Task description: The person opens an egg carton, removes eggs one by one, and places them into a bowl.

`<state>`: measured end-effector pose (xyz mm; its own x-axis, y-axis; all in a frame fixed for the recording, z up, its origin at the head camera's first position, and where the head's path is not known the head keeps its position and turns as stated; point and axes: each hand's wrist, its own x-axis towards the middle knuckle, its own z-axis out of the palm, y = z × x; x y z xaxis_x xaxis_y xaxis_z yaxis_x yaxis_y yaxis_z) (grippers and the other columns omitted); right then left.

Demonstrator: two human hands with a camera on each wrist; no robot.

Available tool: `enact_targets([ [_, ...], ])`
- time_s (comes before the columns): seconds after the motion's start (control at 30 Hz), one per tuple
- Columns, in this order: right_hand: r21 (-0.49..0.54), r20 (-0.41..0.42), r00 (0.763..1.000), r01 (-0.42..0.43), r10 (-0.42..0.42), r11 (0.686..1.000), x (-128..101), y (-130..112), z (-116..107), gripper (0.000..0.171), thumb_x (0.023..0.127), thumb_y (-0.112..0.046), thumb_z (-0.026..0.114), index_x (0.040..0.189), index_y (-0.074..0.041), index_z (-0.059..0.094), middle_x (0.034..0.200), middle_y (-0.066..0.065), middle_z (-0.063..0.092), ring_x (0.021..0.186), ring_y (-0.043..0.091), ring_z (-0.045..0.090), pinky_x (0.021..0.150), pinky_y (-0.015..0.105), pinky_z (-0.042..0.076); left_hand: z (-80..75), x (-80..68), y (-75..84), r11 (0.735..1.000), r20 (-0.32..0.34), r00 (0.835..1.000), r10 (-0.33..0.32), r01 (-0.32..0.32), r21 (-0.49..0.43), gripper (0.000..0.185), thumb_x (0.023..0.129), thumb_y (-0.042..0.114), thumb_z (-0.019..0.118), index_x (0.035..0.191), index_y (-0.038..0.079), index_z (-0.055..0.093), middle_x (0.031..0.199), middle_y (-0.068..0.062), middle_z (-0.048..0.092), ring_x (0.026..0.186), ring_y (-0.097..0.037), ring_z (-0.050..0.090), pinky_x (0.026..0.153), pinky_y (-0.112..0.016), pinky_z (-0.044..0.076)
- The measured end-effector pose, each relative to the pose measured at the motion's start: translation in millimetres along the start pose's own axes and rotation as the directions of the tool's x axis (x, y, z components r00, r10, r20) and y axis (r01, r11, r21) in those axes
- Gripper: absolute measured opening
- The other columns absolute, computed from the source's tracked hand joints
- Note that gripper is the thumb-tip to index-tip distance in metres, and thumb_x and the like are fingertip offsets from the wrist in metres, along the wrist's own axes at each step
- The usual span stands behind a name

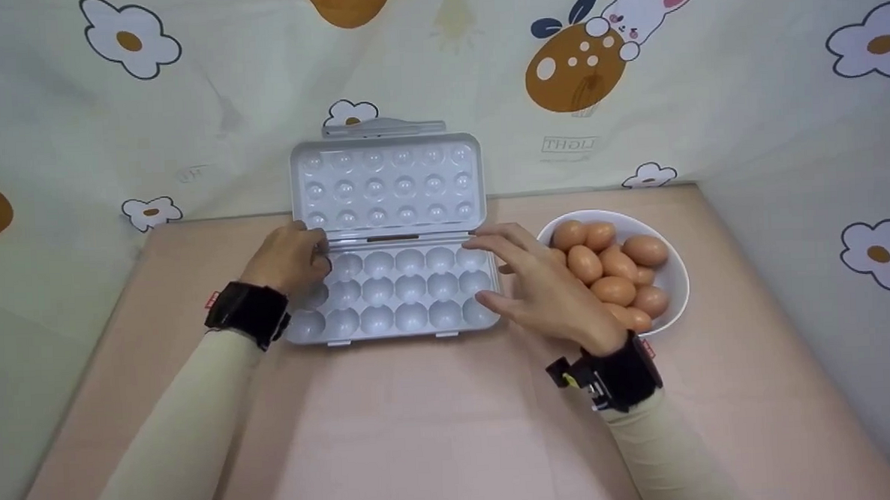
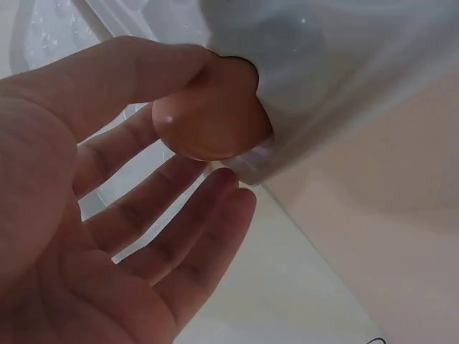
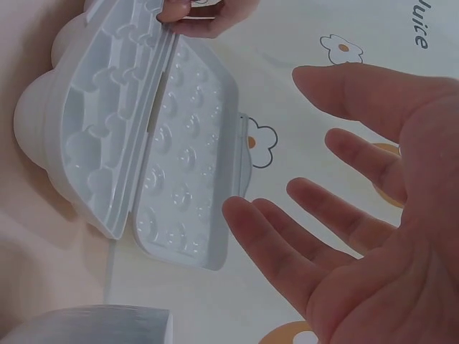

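A light grey plastic egg box (image 1: pixel 379 332) lies unfolded on the table, its dimpled lid (image 1: pixel 390 200) standing up at the back. At the back-left corner my left hand (image 1: pixel 284 263) holds a brown egg (image 2: pixel 211 118) at a cup, thumb on its near side and fingers round the far side. From the head view that egg is mostly hidden by the hand. My right hand (image 1: pixel 556 294) hovers by the box's right edge, fingers spread and holding nothing. The cups visible in the head view contain no eggs.
To the right, partly behind my right hand, a white bowl (image 1: pixel 681 292) holds several brown eggs (image 1: pixel 613 291). A pale pink cloth (image 1: pixel 422 416) covers the table. Patterned fabric walls (image 1: pixel 242 86) enclose the back and sides, close behind the raised lid.
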<state>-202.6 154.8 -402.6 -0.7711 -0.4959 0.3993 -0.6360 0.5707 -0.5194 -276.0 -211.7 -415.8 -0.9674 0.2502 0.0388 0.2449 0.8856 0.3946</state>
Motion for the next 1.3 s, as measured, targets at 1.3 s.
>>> enact_targets([
  [1.3,0.033,-0.036,0.998,0.044,-0.043,0.998,-0.6,-2.6,-3.4,0.06,0.092,-0.011,0.083,0.147,-0.017,0.06,0.15,-0.001,0.053,0.133,0.012,0.057,0.1,0.024,0.055,4.4,-20.9,94.1,0.905,-0.275,0.902,0.334,-0.388,-0.176,0.035,0.084,0.006,0.087,0.115,0.006,0.071,0.107,-0.009,0.069,0.096,-0.022,0.067,0.084,-0.032,0.061],
])
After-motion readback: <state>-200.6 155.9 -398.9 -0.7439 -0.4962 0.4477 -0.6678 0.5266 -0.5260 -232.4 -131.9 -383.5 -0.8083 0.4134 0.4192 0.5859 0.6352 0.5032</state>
